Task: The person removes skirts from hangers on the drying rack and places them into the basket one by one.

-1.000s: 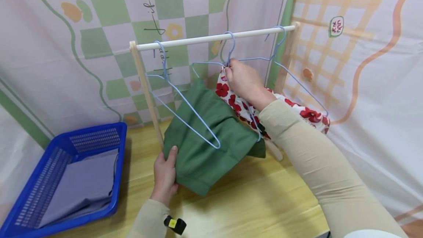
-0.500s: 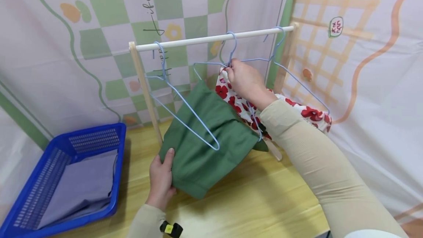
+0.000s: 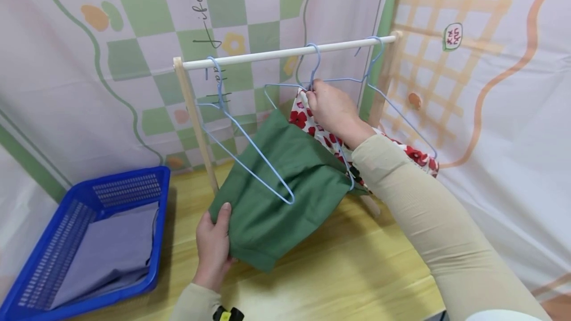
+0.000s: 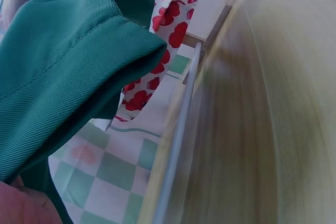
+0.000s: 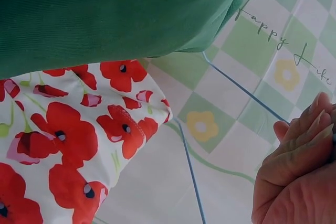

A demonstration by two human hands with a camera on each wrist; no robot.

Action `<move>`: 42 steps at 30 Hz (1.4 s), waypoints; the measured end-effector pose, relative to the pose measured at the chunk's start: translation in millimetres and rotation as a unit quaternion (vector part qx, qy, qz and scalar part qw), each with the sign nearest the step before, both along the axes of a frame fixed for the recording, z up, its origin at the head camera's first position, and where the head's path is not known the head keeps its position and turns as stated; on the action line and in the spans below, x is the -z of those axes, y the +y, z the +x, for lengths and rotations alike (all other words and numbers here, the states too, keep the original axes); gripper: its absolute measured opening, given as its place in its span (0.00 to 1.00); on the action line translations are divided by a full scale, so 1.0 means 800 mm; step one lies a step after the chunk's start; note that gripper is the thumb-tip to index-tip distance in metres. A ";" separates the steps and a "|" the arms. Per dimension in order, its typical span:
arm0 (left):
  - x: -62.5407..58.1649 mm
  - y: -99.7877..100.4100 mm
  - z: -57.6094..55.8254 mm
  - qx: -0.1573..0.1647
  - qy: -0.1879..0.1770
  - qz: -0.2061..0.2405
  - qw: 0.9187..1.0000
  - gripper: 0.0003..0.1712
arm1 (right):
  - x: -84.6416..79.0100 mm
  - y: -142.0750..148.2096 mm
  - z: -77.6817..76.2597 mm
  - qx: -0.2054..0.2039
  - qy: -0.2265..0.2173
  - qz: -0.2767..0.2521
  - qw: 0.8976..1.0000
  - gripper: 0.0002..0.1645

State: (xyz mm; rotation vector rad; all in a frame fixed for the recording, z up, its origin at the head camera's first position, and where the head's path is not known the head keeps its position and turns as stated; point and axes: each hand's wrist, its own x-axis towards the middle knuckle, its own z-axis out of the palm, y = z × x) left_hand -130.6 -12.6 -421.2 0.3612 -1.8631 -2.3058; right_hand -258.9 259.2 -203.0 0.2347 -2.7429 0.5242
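In the head view my left hand [image 3: 214, 244] grips the lower left edge of a green garment [image 3: 285, 182], thumb on top of the cloth. That garment is draped over the middle blue wire hanger [image 3: 285, 84], whose right end shows past the fabric. At the hanger's neck, just below the hook, my right hand [image 3: 332, 105] pinches the wire. A stitched hem and an open fold of the green garment [image 4: 84, 61] fill the left wrist view. Behind it hangs a white garment with red flowers [image 3: 299, 119], partly covered by my right arm.
A white rail [image 3: 267, 55] on a wooden frame carries the hangers. An unloaded hanger [image 3: 220, 88] hangs at left, in front of the green cloth; another hanger [image 3: 403, 120] is at right. A blue basket [image 3: 162, 212] with folded grey cloth [image 3: 111, 246] stands left on the wooden table [image 3: 339, 271].
My left hand has drawn the green garment's edge a little left and down, spreading the cloth. My right hand has stayed at the hanger's neck.
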 end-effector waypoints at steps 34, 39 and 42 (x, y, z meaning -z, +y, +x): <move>-0.024 -0.019 0.017 -0.086 0.060 -0.039 0.994 0.23 | -0.002 -0.002 0.002 0.005 -0.019 -0.001 1.000 0.20; -0.026 -0.024 0.017 -0.090 0.062 -0.033 0.993 0.22 | -0.002 -0.002 0.002 0.003 -0.016 -0.001 1.000 0.19; -0.027 -0.026 0.017 -0.091 0.066 -0.032 0.993 0.22 | -0.002 -0.002 0.002 0.004 -0.011 0.004 1.000 0.19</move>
